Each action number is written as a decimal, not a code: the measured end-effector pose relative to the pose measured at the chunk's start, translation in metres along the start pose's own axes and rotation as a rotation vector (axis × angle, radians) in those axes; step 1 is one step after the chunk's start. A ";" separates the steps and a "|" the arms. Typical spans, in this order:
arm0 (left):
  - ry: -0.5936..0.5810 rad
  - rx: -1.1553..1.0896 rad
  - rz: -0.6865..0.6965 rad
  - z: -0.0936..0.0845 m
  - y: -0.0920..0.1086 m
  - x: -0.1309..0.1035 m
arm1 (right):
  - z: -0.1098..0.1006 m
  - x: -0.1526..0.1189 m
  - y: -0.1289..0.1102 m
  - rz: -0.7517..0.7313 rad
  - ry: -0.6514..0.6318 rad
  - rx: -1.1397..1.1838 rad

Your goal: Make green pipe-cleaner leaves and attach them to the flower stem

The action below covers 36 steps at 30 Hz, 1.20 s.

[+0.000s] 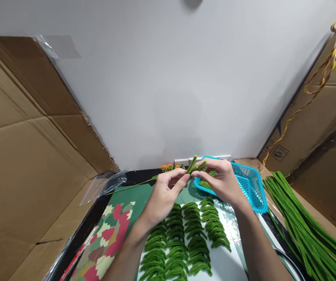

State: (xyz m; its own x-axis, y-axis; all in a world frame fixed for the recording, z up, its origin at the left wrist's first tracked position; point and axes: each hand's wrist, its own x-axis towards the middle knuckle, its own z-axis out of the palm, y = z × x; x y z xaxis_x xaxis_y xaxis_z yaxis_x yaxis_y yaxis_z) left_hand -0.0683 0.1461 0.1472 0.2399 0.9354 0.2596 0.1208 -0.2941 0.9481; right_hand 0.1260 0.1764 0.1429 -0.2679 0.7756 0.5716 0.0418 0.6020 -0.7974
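My left hand [162,195] is closed, thumb and finger pinching a small bunch of short green pipe cleaner pieces [191,164] above the table. From the other side my right hand [223,180] pinches the same bunch, its fingertips close to the left ones. The pieces fan upward from between the fingers, and their lower ends are hidden. A long thin green stem [133,185] stretches off to the left behind my left hand. Below, bent green pipe cleaner pieces [175,238] lie in several neat columns on a white sheet [225,267].
A blue plastic basket [260,191] with some green pieces stands behind my right hand. Long green pipe cleaners [299,222] lie at the right. Small orange items [168,168] sit near the wall. Cardboard panels [39,156] flank the table; yellow-brown cord [326,78] hangs at right.
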 end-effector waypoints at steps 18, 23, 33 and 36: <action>0.151 0.381 0.169 0.012 -0.010 -0.004 | 0.022 0.000 0.000 0.154 0.301 0.238; 0.089 0.143 0.055 0.009 -0.007 -0.001 | 0.021 0.002 0.002 0.205 0.201 0.318; 0.153 -0.191 -0.014 0.010 -0.003 0.000 | 0.008 0.000 0.003 0.207 0.254 0.543; 0.153 -0.218 -0.024 0.011 -0.002 -0.002 | 0.010 0.001 0.002 0.199 0.302 0.595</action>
State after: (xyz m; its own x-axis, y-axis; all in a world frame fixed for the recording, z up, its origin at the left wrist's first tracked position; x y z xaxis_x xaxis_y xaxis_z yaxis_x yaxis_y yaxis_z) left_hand -0.0587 0.1431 0.1428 0.0893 0.9654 0.2452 -0.0898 -0.2374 0.9673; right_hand 0.1162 0.1761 0.1398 -0.0270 0.9312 0.3635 -0.4958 0.3033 -0.8138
